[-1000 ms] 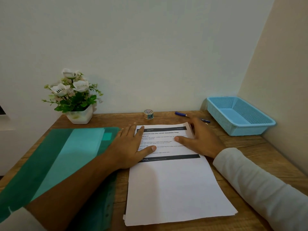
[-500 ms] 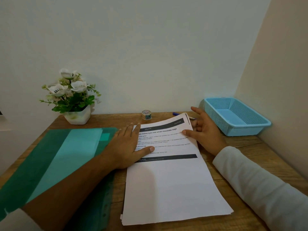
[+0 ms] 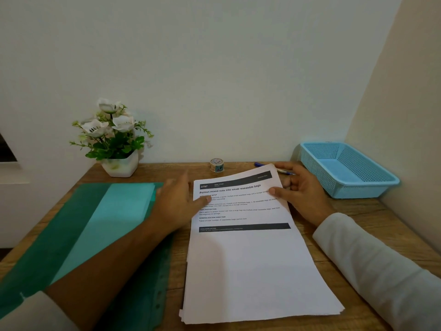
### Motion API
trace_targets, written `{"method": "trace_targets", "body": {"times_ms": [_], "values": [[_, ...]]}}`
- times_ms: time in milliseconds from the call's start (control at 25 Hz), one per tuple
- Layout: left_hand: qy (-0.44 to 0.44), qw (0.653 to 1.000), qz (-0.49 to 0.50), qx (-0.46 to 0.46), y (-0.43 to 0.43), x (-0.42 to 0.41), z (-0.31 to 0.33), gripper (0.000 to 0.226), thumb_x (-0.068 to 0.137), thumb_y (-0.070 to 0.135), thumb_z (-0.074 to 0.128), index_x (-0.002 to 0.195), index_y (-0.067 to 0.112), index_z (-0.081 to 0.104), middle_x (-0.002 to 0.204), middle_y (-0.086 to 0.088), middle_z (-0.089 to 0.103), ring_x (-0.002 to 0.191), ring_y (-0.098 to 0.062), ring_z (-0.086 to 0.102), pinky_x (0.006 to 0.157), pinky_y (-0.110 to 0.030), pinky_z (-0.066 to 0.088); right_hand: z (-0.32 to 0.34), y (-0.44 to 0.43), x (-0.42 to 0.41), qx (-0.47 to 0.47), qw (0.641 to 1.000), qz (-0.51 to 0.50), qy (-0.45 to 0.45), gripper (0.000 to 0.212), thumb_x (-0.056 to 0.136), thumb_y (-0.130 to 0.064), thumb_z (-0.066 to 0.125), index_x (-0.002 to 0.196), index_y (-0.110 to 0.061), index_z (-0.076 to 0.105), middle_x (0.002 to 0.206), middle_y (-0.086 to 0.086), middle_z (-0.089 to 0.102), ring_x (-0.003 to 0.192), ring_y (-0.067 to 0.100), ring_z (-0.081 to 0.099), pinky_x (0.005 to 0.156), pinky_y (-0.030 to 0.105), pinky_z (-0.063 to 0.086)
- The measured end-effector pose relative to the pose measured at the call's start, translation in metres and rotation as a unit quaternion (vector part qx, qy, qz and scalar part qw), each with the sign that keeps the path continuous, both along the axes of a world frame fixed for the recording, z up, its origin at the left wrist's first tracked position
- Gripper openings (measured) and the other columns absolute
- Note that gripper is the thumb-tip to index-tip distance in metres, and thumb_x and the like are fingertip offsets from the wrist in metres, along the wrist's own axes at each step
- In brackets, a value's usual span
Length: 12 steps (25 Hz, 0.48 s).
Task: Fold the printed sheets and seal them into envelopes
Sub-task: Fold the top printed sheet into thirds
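Stack of printed sheets (image 3: 250,271) lies centre frame on the wooden desk (image 3: 162,170). Right hand (image 3: 303,197) pinches the top sheet (image 3: 238,204) at its upper-right edge, thumb on the print, fingers underneath, that corner raised off the stack. Left hand (image 3: 179,201) is blurred, fingers spread, thumb touching the sheet's left edge. Step looks like peeling off one sheet; no fold yet. Next needs it freed without dragging the sheets below, then the edges squared. Envelopes may be the teal pieces in the green folder (image 3: 59,235), left of frame; cannot tell.
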<state>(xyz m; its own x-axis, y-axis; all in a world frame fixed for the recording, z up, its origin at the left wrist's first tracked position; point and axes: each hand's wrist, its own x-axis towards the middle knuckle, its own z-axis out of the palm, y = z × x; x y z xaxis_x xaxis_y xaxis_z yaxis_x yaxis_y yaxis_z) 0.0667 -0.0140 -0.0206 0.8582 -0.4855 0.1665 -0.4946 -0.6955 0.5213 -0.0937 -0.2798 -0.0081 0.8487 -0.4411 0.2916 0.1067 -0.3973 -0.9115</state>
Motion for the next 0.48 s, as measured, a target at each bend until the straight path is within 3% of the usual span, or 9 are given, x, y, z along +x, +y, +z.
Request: {"method": "trace_targets", "body": {"times_ms": [120,240,320,440,480], "values": [[-0.019,0.999,-0.028,0.019,-0.002,-0.005,0.001,0.088,0.081,0.065,0.070,0.148,0.023,0.033,0.138,0.004,0.059,0.134,-0.023,0.046,0.112,-0.051,0.038,0.000,0.001,0.000,0.001,1.000,0.001,-0.010,0.052,0.088,-0.004,0.077,0.134,-0.020,0.059,0.081,0.013,0.070,0.086,0.021,0.077,0.074,0.042,0.065],[-0.050,0.998,-0.041,-0.019,0.000,-0.012,0.006,0.076,0.083,0.058,0.072,0.143,0.020,0.042,0.132,0.006,0.062,0.129,-0.020,0.048,0.108,-0.044,0.036,-0.002,0.002,0.000,-0.001,1.000,-0.001,-0.006,0.041,0.090,-0.005,0.075,0.126,-0.018,0.062,0.088,0.006,0.075,0.090,0.021,0.078,0.075,0.044,0.065],[-0.051,0.998,-0.039,-0.027,0.001,-0.013,0.006,0.073,0.082,0.059,0.073,0.139,0.023,0.044,0.126,0.008,0.064,0.124,-0.019,0.052,0.106,-0.044,0.040,-0.004,0.000,0.002,-0.017,0.999,-0.028,-0.006,0.025,0.089,-0.008,0.077,0.110,-0.016,0.066,0.090,0.012,0.074,0.088,0.022,0.076,0.077,0.045,0.064],[-0.038,0.998,-0.039,-0.038,0.004,-0.011,0.005,0.077,0.072,0.069,0.073,0.133,0.036,0.039,0.122,0.011,0.067,0.117,-0.020,0.060,0.098,-0.052,0.051,-0.006,-0.003,0.004,-0.077,0.994,-0.080,-0.013,0.013,0.086,-0.013,0.081,0.089,-0.013,0.069,0.090,0.007,0.070,0.084,0.018,0.068,0.076,0.037,0.059],[-0.034,0.998,-0.037,-0.045,0.004,-0.009,0.004,0.087,0.070,0.069,0.075,0.139,0.037,0.034,0.124,0.011,0.067,0.120,-0.022,0.059,0.099,-0.054,0.050,-0.007,-0.003,0.004,-0.100,0.990,-0.094,-0.016,0.014,0.084,-0.015,0.082,0.086,-0.012,0.069,0.092,0.003,0.070,0.086,0.017,0.066,0.076,0.032,0.055]]}}
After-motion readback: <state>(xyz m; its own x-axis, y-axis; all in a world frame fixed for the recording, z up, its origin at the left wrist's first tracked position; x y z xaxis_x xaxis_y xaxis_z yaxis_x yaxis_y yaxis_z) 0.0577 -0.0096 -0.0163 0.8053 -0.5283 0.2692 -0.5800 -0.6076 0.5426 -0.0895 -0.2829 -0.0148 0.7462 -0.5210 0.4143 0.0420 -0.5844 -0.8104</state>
